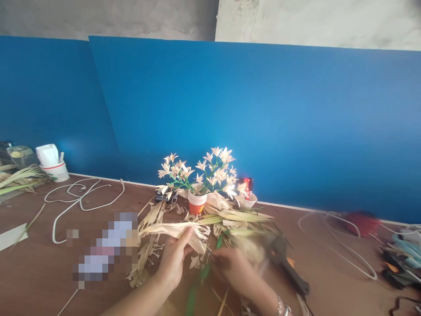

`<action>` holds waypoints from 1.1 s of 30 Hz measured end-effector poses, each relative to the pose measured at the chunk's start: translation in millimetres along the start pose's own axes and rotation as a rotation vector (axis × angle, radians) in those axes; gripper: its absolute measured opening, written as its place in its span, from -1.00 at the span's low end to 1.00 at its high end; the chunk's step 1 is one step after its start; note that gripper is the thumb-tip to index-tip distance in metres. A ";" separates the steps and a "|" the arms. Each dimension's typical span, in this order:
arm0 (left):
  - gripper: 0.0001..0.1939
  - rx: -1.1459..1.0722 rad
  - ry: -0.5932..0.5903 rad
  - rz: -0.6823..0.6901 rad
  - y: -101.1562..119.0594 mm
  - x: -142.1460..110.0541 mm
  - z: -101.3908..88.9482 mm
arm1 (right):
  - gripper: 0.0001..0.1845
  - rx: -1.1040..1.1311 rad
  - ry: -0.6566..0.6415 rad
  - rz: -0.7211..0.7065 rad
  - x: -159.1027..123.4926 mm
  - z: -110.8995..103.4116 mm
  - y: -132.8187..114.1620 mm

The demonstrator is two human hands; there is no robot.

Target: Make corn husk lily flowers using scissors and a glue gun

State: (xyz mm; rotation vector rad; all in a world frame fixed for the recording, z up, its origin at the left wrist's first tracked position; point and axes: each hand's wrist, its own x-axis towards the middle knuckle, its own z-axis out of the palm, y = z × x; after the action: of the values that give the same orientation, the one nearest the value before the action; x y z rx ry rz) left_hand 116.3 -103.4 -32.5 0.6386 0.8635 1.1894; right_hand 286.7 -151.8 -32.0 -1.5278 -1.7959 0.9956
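Observation:
A dried corn husk (pixel 194 232), pale and ragged at its right end, is pinched between the thumb and fingers of my left hand (pixel 176 259). My right hand (pixel 235 267) is closed just right of the husk's lower edge and smeared by motion. From its fingers a thin dark-tipped tool (pixel 209 251) points at the husk; its kind is mostly hidden. Husk scraps (pixel 194 262) lie beneath both hands. Behind them, paper cups (pixel 197 204) hold pale husk flowers (pixel 220 171) on green stems.
Loose husks (pixel 243 216) spread around the cups. On the right lie a black long-handled tool (pixel 292 272), a white cable (pixel 355 263) and a blurred red object (pixel 363 223). Another white cable (pixel 82 204) and a white tub (pixel 55 172) are left. A blue panel (pixel 256 123) backs the table.

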 end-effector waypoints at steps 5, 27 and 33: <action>-0.70 -0.031 0.000 -0.006 0.8 -1.6 1.9 | -0.85 -0.034 0.000 0.013 -1.3 -0.3 -5.1; -0.68 0.295 0.040 0.112 15.7 21.9 -12.2 | -0.80 0.297 -0.249 0.224 -3.9 -19.3 1.7; -0.66 0.445 -0.045 0.089 20.8 24.2 -14.4 | -0.66 0.420 -0.218 0.277 -4.8 -23.6 12.4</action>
State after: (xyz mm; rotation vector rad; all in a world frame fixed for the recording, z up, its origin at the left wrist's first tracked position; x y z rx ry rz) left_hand 96.6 -74.8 -29.0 1.0696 1.0816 1.0627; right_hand 313.7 -151.6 -28.9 -1.4621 -1.4070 1.6131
